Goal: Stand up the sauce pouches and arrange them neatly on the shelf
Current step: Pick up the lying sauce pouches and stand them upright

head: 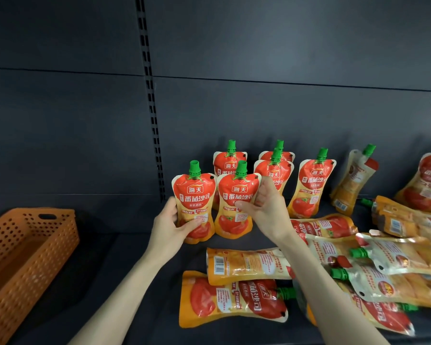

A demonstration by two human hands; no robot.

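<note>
Left hand (168,224) holds left pouch (195,195), right hand (268,207) right pouch (235,221), upright, caps (194,167) up.

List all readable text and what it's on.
"海天": red logo on the left tomato sauce pouch, gripped by the left hand.
"番茄沙司": below it; also on the right tomato sauce pouch, in the right hand.
"非转基因": beneath, left pouch.
Barcode digits, small print: unreadable.

Shelf (120,250): basket (35,270) at left; upright pouches (311,188) centre-rear; fallen pouches (234,300) heaped before and right of them.
</note>
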